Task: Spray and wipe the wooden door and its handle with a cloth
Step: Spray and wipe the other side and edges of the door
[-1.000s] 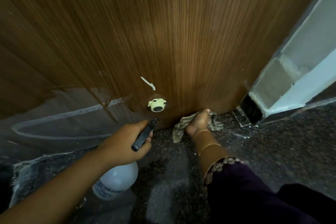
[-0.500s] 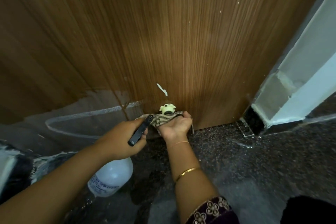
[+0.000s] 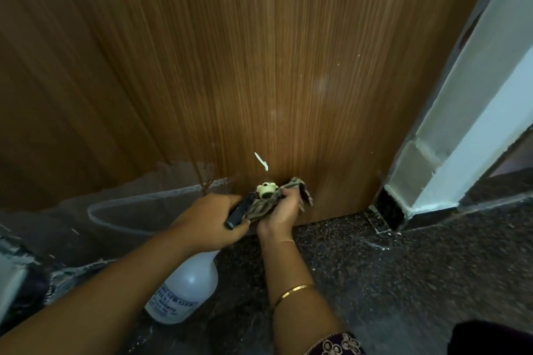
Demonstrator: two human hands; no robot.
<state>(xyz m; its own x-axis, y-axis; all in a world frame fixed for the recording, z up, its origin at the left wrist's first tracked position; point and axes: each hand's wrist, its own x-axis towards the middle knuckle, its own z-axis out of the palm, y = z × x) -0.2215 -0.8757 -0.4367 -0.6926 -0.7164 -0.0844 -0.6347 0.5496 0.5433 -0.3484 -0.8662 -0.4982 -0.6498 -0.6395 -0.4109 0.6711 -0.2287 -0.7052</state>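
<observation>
Where the wooden door (image 3: pixel 259 66) meets the floor (image 3: pixel 403 282), the cloth (image 3: pixel 266 206) is clamped in the right hand's (image 3: pixel 278 217) curled fingers beside a cream stopper (image 3: pixel 266 189). Judged soft, limp, light; best bunched in palm. Left hand (image 3: pixel 207 220) is wrapped round the spray bottle's (image 3: pixel 187 291) neck.

Viewpoint: one wide-angle camera on the person's head, above and behind both forearms.
Direction: forward and steeply down at the foot of the wooden door (image 3: pixel 259 66), where it meets the speckled floor (image 3: pixel 403 268).
Nearness: close; the door fills the upper two thirds of the frame, and the left hand (image 3: pixel 207 219) and right hand (image 3: pixel 277 216) lie just below centre.
Right edge: the white door frame (image 3: pixel 476 124) slants inward.
</observation>
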